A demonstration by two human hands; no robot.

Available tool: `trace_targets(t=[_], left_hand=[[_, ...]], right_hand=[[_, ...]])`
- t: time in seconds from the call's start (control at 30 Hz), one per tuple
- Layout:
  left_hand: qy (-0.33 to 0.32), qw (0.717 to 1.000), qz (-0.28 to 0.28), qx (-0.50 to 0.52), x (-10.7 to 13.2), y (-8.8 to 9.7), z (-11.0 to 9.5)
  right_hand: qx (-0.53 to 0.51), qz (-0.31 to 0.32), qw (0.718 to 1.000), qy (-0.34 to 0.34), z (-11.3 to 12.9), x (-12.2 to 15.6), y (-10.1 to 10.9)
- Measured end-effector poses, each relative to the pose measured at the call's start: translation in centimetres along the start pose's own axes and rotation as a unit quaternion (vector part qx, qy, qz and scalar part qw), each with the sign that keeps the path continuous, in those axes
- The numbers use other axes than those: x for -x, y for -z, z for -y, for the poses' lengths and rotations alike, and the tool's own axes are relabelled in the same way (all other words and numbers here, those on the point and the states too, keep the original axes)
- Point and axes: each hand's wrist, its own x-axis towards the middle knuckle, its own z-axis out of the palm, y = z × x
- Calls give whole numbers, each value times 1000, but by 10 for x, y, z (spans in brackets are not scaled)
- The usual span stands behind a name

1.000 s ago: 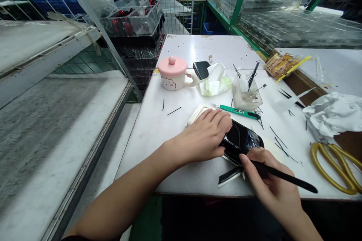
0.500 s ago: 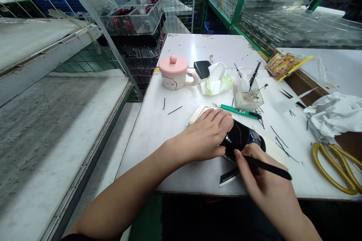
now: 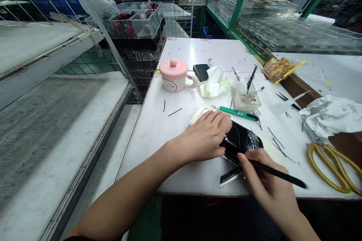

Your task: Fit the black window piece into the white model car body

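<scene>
A glossy black plastic shell (image 3: pixel 240 141) lies on a white table (image 3: pixel 147 139), near its front edge and between the two hands; the left hand (image 3: pixel 202 135) rests over the shell's near end, fingers together and curved down, pinning it in place; the right hand (image 3: pixel 267 175) sits at the far end, fingers closed in a pen grip around a slim black stick (image 3: pixel 278 170), whose point aims away to the right, clear of the shell; how much work has been done on the shell cannot be told, though thin black slivers (image 3: pixel 275 139) lie loose across the table; a flat black-and-white strip (image 3: pixel 230 177) sticks out from under the shell; a cream plastic piece (image 3: pixel 198 116) sits under the left fingertips; just beyond lies a green utility knife (image 3: pixel 237 113); further on stand a clear plastic cup (image 3: pixel 245 98) holding small tools, a pink-lidded mug (image 3: pixel 173 75), a black phone (image 3: pixel 201 72) and a tissue (image 3: pixel 216 83); to the right are gold-handled scissors (image 3: pixel 329 169), a crumpled white cloth (image 3: pixel 330 115) and a snack packet (image 3: pixel 279 69); metal shelves (image 3: pixel 42 52) run along the left, and clear trays of red parts (image 3: pixel 135 20) are stacked behind the table.
</scene>
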Motion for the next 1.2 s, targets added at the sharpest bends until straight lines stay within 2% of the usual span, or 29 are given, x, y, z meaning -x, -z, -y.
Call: trace_targets(t=[0.23, 0.77, 1.2], left_hand=[[0, 1000, 0, -1, 1, -2, 1], [1, 1000, 1, 7, 0, -3, 1], [6, 1000, 2, 3, 1, -3, 0]], right_hand=[[-53, -12, 998, -34, 3, 3, 5], [-13, -5, 999, 37, -3, 3, 0], [-10, 50, 998, 34, -3, 3, 5]])
